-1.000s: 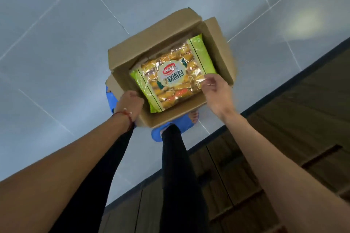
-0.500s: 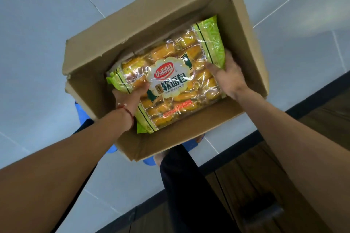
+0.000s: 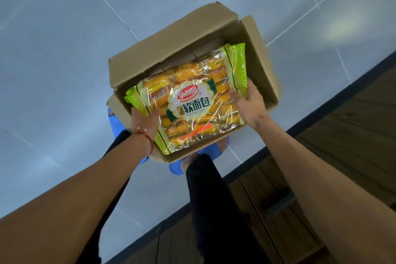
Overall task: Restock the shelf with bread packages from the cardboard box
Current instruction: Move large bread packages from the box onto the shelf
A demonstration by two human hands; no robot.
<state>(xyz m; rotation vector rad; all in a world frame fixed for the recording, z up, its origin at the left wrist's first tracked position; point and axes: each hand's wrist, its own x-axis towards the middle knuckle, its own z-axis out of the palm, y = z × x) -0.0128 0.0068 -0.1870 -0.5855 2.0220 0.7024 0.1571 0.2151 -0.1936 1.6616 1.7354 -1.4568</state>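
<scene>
Fingers [image 3: 250,90] of the right hand [image 3: 250,105] curl round one green end seam of the bread package [image 3: 190,100]. The left hand [image 3: 143,123] pinches the opposite end, thumb on top. Crinkly clear film shows golden rolls. Label up, its long axis runs lower left to upper right over the open brown cardboard box [image 3: 169,49]. Glossy grey floor tiles [image 3: 64,53] lie below, beside dark wood panelling [image 3: 347,135].

Bread package [image 3: 188,105] (green-edged), above cardboard box [image 3: 169,49]
</scene>
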